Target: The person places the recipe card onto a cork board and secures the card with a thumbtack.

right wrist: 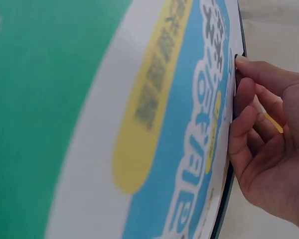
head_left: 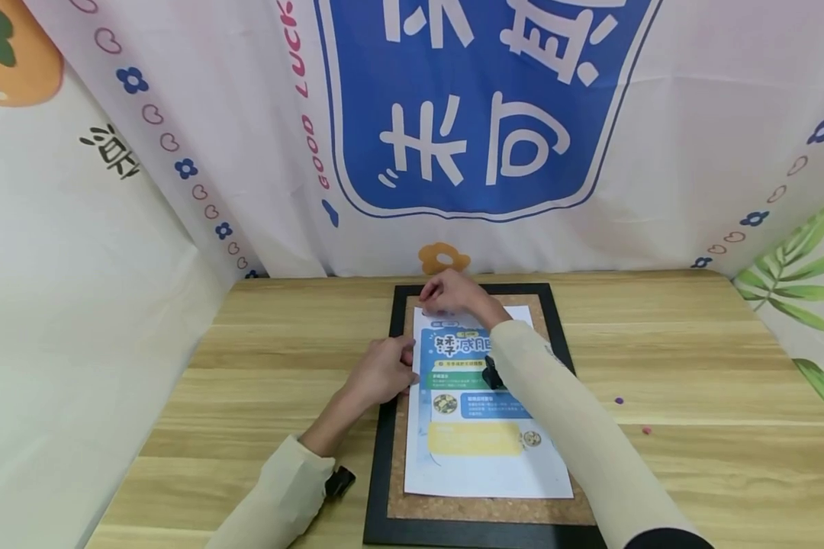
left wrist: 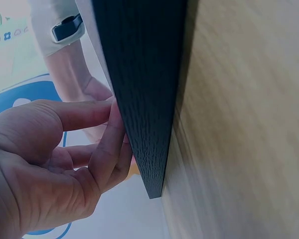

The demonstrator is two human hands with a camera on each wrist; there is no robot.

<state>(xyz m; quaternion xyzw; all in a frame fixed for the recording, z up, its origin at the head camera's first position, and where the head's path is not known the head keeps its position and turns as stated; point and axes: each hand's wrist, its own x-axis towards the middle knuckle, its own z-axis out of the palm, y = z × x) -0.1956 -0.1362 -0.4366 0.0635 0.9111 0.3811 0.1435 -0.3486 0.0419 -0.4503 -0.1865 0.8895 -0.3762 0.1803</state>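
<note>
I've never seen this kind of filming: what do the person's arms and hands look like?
The left hand and right hand are bare, without gloves. The person wears cream sleeves, each with a small black device near its end.

Poster [head_left: 477, 408] white, blue, green, yellow; frame [head_left: 383, 457] black; cork [head_left: 487, 509] speckled brown; tabletop [head_left: 659, 343] tan, wood-grained.

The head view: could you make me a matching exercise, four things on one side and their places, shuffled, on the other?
Things
1. Left hand
2. Right hand
3. Small purple object
4. Black frame

Places
A. Around the cork
B. On the wooden table
C. Partway down the poster's left edge
D. At the poster's top-left corner

Pairs: 1-C, 2-D, 3-B, 4-A
</note>
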